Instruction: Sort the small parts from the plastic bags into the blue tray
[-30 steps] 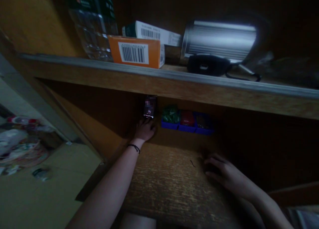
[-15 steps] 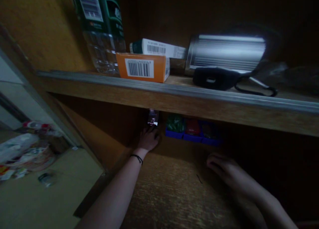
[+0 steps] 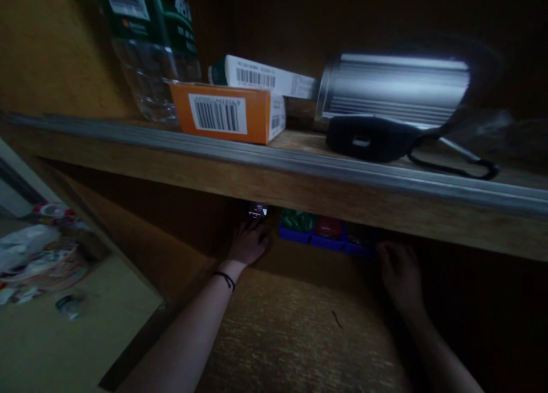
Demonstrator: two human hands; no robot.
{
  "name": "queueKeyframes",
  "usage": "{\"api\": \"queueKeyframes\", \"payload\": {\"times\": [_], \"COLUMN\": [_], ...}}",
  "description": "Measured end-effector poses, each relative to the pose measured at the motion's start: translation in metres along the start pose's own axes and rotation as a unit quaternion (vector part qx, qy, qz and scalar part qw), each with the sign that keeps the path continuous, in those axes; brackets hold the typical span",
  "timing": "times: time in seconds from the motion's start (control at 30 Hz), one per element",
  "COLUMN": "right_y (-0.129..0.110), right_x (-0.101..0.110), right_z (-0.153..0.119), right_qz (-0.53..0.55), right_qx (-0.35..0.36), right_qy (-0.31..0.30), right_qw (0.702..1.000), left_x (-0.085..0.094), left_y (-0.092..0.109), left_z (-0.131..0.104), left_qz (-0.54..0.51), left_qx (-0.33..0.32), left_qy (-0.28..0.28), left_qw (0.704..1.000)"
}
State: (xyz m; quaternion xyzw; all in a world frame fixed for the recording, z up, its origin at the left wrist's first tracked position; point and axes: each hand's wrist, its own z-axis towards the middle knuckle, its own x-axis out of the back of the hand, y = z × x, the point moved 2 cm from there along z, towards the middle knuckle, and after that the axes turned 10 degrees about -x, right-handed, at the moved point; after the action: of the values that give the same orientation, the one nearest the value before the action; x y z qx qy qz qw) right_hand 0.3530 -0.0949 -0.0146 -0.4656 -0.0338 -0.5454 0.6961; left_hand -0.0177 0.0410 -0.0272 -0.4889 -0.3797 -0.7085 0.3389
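Observation:
In the dim lower compartment, my left hand (image 3: 249,243) rests with its fingers stretched toward a small lit screen (image 3: 258,210), touching or just short of its lower edge. A black cord bracelet (image 3: 225,279) circles that wrist. My right hand (image 3: 401,273) is bent beside the right end of a row of blue bins (image 3: 327,243); shadow hides its fingertips, so contact and grip are unclear. Green packed items (image 3: 297,220) fill the left bin and something red (image 3: 327,226) the middle one. The right bin's contents are too dark to name.
Above, a shelf edge (image 3: 274,160) overhangs the hands. On that shelf are a clear bottle (image 3: 149,68), an orange box (image 3: 222,113), a white box (image 3: 274,78), a silver cylinder (image 3: 398,90) and a black case with a carabiner (image 3: 372,139). Litter (image 3: 38,250) lies on the floor at left.
My right hand has moved deeper in, up to the right end of the blue bins. My left hand stays by the lit screen. The view has shifted, and the shelf hides more of the bins.

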Motion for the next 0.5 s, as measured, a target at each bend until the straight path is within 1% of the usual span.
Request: {"api": "queueKeyframes", "payload": {"times": [0.1, 0.17, 0.37, 0.5], "right_y": [0.002, 0.002, 0.006, 0.014], "right_x": [0.002, 0.001, -0.007, -0.015], "right_z": [0.002, 0.003, 0.005, 0.008], "right_qz": [-0.016, -0.024, -0.061, -0.082], "right_qx": [-0.012, -0.008, 0.068, 0.108], "right_qy": [0.022, 0.033, 0.016, 0.003], "right_qw": [1.000, 0.999, 0.996, 0.991], "left_x": [-0.001, -0.003, -0.006, -0.004], "left_y": [-0.001, -0.002, -0.003, 0.000], "left_z": [0.001, 0.002, 0.002, 0.002], "left_qz": [0.004, 0.009, 0.006, 0.006], "left_qx": [-0.003, -0.006, -0.015, 0.002], "left_qy": [0.003, 0.009, 0.021, 0.005], "left_qw": [1.000, 1.000, 1.000, 1.000]}}
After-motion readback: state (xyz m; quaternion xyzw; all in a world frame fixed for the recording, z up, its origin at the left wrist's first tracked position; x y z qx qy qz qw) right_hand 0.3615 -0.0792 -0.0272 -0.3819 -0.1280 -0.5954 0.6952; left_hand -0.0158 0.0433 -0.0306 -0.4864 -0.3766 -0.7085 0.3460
